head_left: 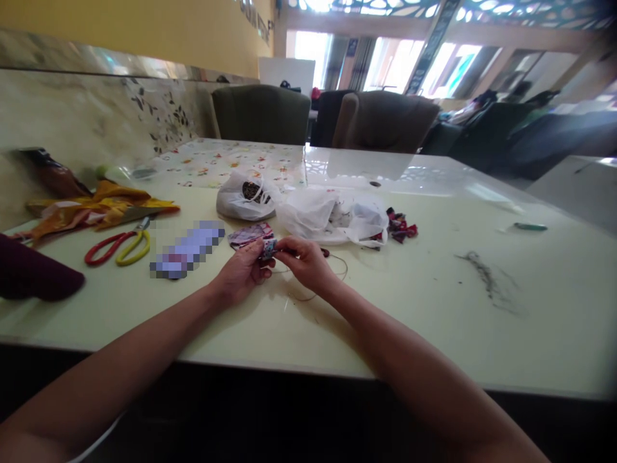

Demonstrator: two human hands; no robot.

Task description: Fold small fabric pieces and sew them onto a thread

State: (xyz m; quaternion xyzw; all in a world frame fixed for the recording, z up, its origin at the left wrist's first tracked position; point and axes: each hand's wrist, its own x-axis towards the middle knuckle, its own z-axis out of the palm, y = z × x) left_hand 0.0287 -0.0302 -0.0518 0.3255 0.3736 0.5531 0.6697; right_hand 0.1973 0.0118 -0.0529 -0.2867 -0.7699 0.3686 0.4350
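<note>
Small patterned cloth point(268, 249) sits between left grip point(240, 273) and right grip point(308, 262)

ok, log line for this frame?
left hand: holding small patterned piece | right hand: fingertips at piece's edge | nearby: thread, white plastic bags, scissors

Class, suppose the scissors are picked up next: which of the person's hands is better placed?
Probably the left hand: the scissors lie on its side, while the right hand would have to reach past it. The left would first need to release the small patterned piece.
</note>
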